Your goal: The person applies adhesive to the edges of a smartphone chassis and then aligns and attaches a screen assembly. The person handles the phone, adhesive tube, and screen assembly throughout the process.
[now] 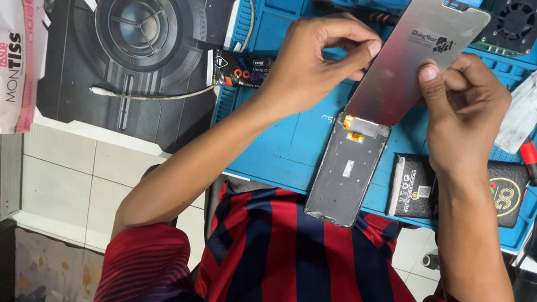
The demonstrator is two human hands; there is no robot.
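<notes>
Head view: a person's left hand (311,61) and right hand (463,103) pinch opposite edges of a silver phone screen panel (412,59), raised above the blue work mat (283,146); a grey phone frame (346,170) lies on the mat below.

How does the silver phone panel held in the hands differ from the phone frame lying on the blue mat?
The silver panel is lifted and tilted, pinched between the left hand and right hand; the phone frame lies flat on the blue mat. The panel is plain and shiny; the frame is darker with orange parts at its top. Both are long rectangles, similar in size.
</notes>
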